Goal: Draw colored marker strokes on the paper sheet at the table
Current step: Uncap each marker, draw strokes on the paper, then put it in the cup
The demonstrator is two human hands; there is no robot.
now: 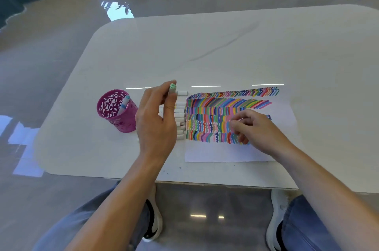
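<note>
**Marker swap at the left edge of the sheet, no stroke going down now**

Left to right as I see it on the head view. Magenta perforated metal pen cup (117,112) stands on the white marble-look worktop (225,49), with one white marker with a blue cap (124,105) leaning inside.

Just right of the cup, my left hand (155,123) is raised above the worktop. Its fingers (162,91) and thumb pinch a white marker with a mint-green end (172,89), green end up. Can't tell if that end is the cap or the tip.

Under and behind that hand is a row of white markers lying side by side (180,119), touching or just beside the sheet's left edge.

Then the white paper sheet (235,153), flat on the worktop near the front edge. Its upper part is filled with rows of coloured strokes (215,107); the bottom strip is bare.

My right hand (254,127) rests on the sheet over the lower rows, fingers curled. It's blurred, so I can't tell if it holds anything or just pins the paper.

Step, my call: between colours, with the green one just picked or about to be put down. The task looks well along.

Next move probably needs the green marker uncapped and brought to the drawing hand, then the tip set down in the unfinished bottom row right of the hand, clear of wet ink.
</note>
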